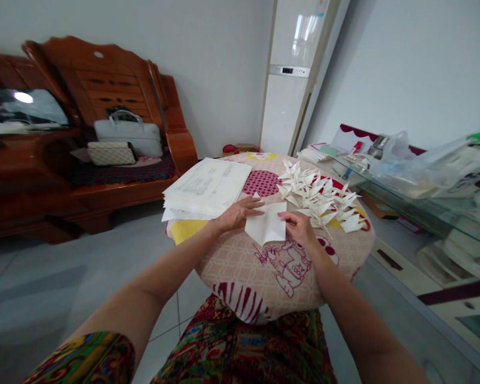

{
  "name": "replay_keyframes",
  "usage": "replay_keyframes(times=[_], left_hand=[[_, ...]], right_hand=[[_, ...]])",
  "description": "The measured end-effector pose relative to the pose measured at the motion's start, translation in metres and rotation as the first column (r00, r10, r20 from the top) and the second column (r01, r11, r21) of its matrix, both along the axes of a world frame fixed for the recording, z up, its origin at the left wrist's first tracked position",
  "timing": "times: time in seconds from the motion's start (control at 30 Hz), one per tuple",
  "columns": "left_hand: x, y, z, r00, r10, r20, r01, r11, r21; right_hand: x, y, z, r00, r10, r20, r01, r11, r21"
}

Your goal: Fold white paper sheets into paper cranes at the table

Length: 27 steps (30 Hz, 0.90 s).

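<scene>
A white sheet of paper with creases lies on the cloth-covered round table, between my hands. My left hand rests flat on its left side, fingers stretched out. At the right edge, my right hand pinches the paper between thumb and fingers. Just beyond my right hand sits a cluster of folded white paper cranes. To the left, next to my left wrist, is a thick stack of printed paper.
A wooden armchair holding a pale handbag stands at the left. On the right, a glass-topped cabinet carries plastic bags and other items close to the table. A tall white air conditioner stands behind.
</scene>
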<state>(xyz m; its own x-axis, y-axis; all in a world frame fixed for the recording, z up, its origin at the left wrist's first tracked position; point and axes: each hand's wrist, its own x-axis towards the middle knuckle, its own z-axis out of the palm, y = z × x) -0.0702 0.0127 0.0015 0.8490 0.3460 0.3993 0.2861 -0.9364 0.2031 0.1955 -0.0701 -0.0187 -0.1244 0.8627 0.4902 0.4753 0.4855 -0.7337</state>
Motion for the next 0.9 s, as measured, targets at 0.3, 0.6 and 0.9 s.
replay_keyframes(times=[0.3,0.6,0.9], left_hand=[[-0.025,-0.003,-0.016,0.994,-0.110,0.005,0.110,0.992,-0.067],[-0.022,-0.015,-0.025,0.972,0.139,0.188,-0.047,0.905,-0.423],[0.001,-0.011,0.000,0.732,0.676,-0.088,-0.608,0.590,-0.531]], right_hand=[[0.017,-0.007,-0.009,0.942,0.107,0.319,-0.136,0.988,0.071],[0.017,-0.006,0.002,0.982,0.009,0.190,0.036,0.972,-0.234],[0.000,0.008,0.015,0.949,-0.265,0.169,0.314,0.777,-0.546]])
